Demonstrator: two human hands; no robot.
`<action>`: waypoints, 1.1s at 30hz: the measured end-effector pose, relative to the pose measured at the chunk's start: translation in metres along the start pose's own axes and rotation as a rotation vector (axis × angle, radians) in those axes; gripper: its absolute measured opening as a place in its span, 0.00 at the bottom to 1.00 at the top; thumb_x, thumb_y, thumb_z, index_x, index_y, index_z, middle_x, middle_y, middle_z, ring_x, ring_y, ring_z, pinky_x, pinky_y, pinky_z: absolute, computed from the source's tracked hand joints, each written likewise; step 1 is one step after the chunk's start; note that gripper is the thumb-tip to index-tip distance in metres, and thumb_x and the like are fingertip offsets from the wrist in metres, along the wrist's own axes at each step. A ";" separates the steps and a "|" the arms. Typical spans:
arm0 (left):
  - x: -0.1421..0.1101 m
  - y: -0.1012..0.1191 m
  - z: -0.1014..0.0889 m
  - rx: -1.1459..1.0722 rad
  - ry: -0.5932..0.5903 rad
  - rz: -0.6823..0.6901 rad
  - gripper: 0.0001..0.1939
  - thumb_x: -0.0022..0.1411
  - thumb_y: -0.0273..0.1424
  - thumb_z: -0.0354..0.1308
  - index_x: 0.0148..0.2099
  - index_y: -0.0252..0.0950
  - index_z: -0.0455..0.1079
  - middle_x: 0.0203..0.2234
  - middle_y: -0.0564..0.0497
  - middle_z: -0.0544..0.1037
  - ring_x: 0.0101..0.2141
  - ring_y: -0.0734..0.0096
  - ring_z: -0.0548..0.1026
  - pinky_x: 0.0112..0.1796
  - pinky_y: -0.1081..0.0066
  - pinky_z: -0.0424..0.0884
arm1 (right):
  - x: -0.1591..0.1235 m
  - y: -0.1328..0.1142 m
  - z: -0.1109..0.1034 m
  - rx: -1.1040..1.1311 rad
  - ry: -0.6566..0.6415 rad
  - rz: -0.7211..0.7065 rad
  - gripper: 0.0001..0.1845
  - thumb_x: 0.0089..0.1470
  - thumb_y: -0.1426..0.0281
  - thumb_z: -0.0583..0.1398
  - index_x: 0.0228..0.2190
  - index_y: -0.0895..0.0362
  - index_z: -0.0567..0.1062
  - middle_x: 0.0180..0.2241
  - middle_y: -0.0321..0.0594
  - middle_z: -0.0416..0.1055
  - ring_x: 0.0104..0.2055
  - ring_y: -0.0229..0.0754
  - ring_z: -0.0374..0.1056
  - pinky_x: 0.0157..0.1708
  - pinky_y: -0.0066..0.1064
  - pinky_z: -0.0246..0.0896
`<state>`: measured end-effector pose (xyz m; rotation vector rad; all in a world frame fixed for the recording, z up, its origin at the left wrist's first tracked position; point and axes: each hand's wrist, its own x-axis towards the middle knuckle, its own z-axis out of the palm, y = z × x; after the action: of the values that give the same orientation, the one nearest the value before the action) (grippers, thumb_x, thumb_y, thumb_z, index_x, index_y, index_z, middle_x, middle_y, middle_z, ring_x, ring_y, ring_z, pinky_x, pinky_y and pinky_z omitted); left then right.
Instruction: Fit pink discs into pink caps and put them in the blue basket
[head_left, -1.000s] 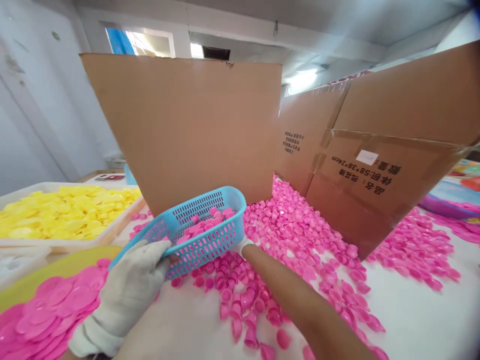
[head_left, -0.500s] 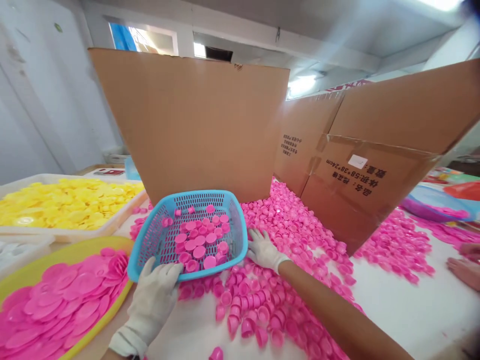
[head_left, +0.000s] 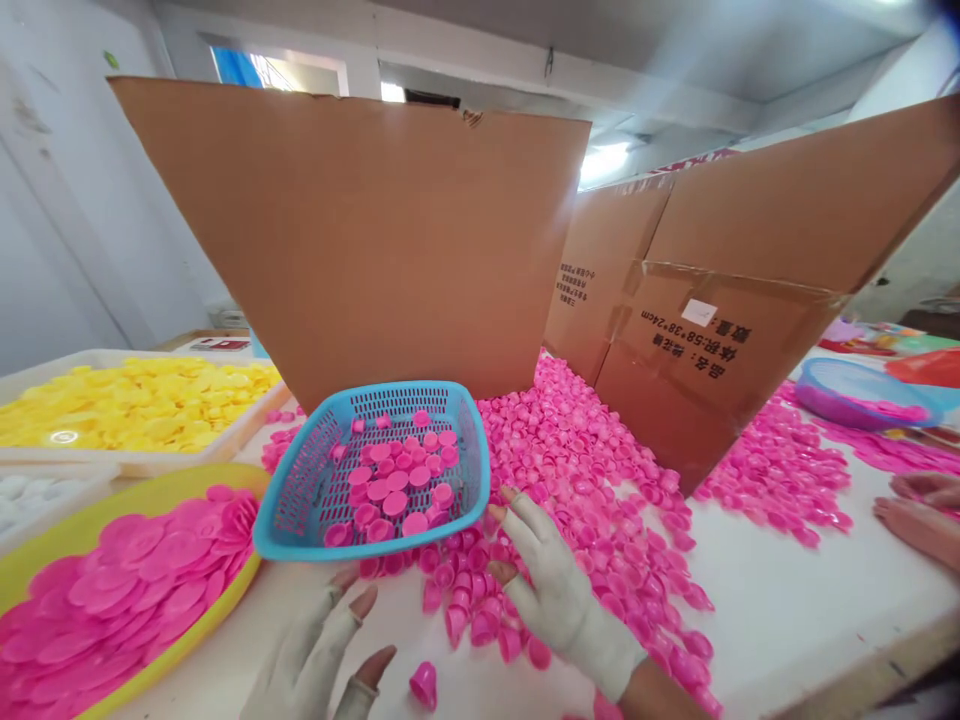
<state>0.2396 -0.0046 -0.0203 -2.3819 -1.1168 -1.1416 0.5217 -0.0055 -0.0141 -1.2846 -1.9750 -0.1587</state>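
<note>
A blue perforated basket (head_left: 296, 490) holds several pink caps and cups. My left hand (head_left: 307, 660), in a pale glove with bare fingertips, is just in front of the basket with its fingers spread and nothing in them. Just right of the basket's near corner, my right hand (head_left: 555, 585), gloved alike, hovers over a spread pile of pink cups (head_left: 592, 470); its fingers are apart and empty. One loose pink cup (head_left: 424, 685) lies on the white table (head_left: 390, 640) between both hands.
Pink discs (head_left: 142, 580) fill a yellow basin (head_left: 169, 487) at the left, and a white tray (head_left: 225, 440) of yellow pieces stands behind it. Cardboard panels (head_left: 360, 250) rise behind the pile. Another person's hands (head_left: 922, 510) rest at the far right.
Both hands have left the basket's rim. The left hand has moved down toward me, and the right has moved down and slightly right over the pink cups.
</note>
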 end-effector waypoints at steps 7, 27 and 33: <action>0.137 -0.009 -0.088 0.345 0.280 0.061 0.40 0.59 0.38 0.57 0.66 0.48 0.37 0.66 0.48 0.36 0.63 0.45 0.44 0.58 0.44 0.48 | 0.076 -0.018 -0.046 -0.040 0.216 -0.059 0.34 0.54 0.69 0.56 0.61 0.52 0.53 0.64 0.45 0.39 0.65 0.56 0.40 0.58 0.54 0.48; 0.211 -0.037 -0.001 0.253 -0.244 0.261 0.29 0.60 0.45 0.51 0.57 0.31 0.63 0.57 0.34 0.61 0.57 0.49 0.60 0.54 0.51 0.58 | 0.035 -0.024 -0.029 0.044 -0.149 -0.005 0.28 0.51 0.64 0.57 0.54 0.52 0.62 0.57 0.47 0.57 0.61 0.53 0.49 0.58 0.53 0.44; 0.197 -0.035 -0.015 0.238 -0.229 0.243 0.30 0.60 0.49 0.48 0.56 0.34 0.63 0.57 0.37 0.63 0.54 0.51 0.64 0.51 0.54 0.63 | 0.040 -0.029 -0.015 0.085 -0.147 -0.001 0.27 0.50 0.65 0.57 0.53 0.52 0.64 0.56 0.48 0.59 0.60 0.54 0.51 0.58 0.54 0.44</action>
<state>0.2828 0.1146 0.1349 -2.4174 -0.9351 -0.6329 0.4976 0.0019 0.0307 -1.2720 -2.0830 0.0199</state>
